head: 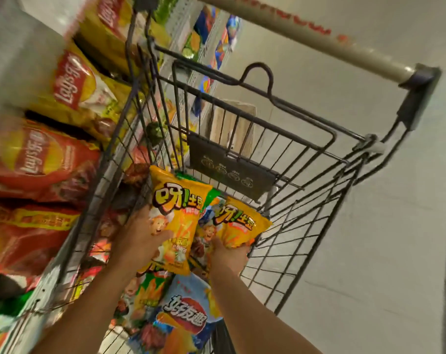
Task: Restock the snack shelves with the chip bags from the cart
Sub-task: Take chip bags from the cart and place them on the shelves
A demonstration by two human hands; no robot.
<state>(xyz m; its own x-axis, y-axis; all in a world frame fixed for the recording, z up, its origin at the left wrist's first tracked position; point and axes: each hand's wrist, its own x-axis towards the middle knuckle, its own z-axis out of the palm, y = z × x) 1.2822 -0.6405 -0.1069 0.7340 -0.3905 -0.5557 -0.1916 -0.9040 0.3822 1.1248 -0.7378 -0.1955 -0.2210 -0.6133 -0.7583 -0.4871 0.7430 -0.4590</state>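
Both my hands are inside the wire cart (306,200). My left hand (140,233) grips a yellow chip bag (176,213) from its left side, thumb across the front. Beside it, my right hand (229,254) holds a second yellow chip bag (239,226) from below. The two bags overlap, raised above the rest. Under them lie a green chip bag (147,292) and a light blue chip bag (188,312). The snack shelves (20,80) run along the left, stocked with yellow Lay's bags (76,88) and red Lay's bags (38,162).
The cart's grey handle bar (318,39) crosses the top right. Its folded child-seat flap (232,169) stands just behind the held bags. More packets (206,29) line the far shelves. A pale floor (370,251) lies to the right of the cart.
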